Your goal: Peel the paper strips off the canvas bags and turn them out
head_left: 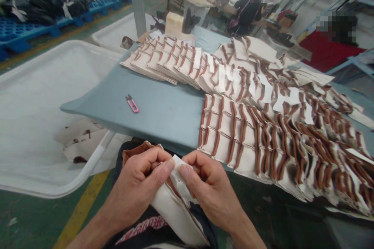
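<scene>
Over my lap, my left hand [147,175] is closed, thumb against fingers, at the upper edge of a cream leather piece [175,218] with brown edging. A small white slip [177,175] lies against that edge, between my two thumbs. My right hand [209,181] pinches the slip, its thumb flat on top. Curled fingers hide how slip and leather meet. On the blue-covered table [163,120] ahead lie pink thread snips [132,104], blades pointing away from me. Rows of similar leather pieces [224,126] stand packed together on the table to the right.
At left stands a large white tub [87,52] with leather pieces [82,144] in its lower part. White slips [264,87] lie across the far row. A grey post [136,2] rises behind the table. One person [248,9] sits at the back.
</scene>
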The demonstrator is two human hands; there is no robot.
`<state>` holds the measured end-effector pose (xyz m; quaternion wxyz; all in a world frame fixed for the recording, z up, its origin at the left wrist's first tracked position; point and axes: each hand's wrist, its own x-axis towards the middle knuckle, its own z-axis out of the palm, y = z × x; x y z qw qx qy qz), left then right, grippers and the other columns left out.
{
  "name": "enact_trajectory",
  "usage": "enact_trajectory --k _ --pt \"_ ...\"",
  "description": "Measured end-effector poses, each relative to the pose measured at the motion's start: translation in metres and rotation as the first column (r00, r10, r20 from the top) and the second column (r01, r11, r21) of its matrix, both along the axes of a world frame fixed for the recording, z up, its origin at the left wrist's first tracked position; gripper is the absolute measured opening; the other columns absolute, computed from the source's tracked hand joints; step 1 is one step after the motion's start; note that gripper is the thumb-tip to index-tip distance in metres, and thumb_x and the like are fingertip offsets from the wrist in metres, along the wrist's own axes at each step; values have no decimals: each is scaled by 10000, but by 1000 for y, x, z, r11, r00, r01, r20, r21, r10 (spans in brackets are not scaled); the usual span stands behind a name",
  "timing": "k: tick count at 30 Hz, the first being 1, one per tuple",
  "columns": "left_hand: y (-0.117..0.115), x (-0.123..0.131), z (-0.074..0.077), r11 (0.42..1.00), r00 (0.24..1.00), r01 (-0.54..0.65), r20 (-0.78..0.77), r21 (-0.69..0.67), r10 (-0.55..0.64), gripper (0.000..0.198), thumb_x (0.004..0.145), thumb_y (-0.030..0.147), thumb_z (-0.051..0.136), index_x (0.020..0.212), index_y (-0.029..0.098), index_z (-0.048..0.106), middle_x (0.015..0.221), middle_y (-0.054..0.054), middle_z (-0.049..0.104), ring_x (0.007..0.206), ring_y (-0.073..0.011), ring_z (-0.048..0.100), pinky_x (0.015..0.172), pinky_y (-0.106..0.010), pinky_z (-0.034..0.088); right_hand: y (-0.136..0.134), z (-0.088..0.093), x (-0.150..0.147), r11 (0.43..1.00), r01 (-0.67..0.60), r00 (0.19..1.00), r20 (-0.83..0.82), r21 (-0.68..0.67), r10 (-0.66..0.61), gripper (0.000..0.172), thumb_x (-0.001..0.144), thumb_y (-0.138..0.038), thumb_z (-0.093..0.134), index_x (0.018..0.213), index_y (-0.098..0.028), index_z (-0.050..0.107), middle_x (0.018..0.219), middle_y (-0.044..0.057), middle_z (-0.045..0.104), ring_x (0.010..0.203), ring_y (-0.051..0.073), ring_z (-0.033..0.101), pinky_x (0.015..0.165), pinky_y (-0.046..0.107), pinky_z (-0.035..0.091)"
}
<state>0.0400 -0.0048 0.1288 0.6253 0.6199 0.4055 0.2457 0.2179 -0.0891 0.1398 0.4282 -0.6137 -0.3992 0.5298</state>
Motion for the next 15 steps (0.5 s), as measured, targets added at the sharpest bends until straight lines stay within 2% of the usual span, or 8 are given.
enact_trajectory --k 5,11,13,15 --pt "-1 4 0 998 998 -57 7 38 57 422 961 515 671 683 198 672 657 4 612 557 -140 521 507 -228 404 2 -2 0 1000 3 997 -76 -9 -3 457 1034 -628 699 893 -199 628 646 -81 446 556 86 334 499 221 257" --pt "-4 6 -7 994 993 -104 54 -15 105 427 1005 546 636 731 223 584 623 50 517 526 -126 407 489 -239 343 7 2 -4 1000 13 993 -116 -23 -16 441 1022 -612 696 887 -204 593 612 -94 436 532 79 309 486 219 231" --pt "-5 5 -6 989 989 -146 37 -8 146 430 1035 551 614 758 223 597 645 51 520 547 -129 414 505 -245 339 8 3 -4 999 28 993 -110 -23 -30 450 1008 -620 709 878 -205 591 608 -94 439 529 77 313 482 217 226" --pt "-6 3 -4 992 993 -121 15 21 121 484 1072 594 559 780 217 640 672 32 556 581 -146 472 530 -257 368 8 4 -3 999 47 993 -109 -23 -49 463 994 -635 722 877 -207 590 600 -96 436 517 75 309 475 215 224"
